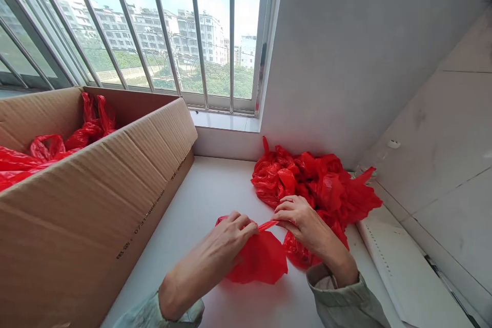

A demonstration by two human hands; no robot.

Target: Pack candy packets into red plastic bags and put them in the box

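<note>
A thin red plastic bag is held between my two hands just above the white tabletop. My left hand is closed on its left part, fingers pinched over the plastic. My right hand pinches the right end of a narrow twisted strip of the same bag, stretched between the hands. Below the strip the bag's body hangs loose and spread out. Close behind my right hand lies a heap of crumpled red plastic bags, partly hidden by that hand and forearm.
On the left stands a large open cardboard box with more red bags inside. A barred window is behind it. At the right lie a flat white panel and a clear bottle with a white cap, by the wall.
</note>
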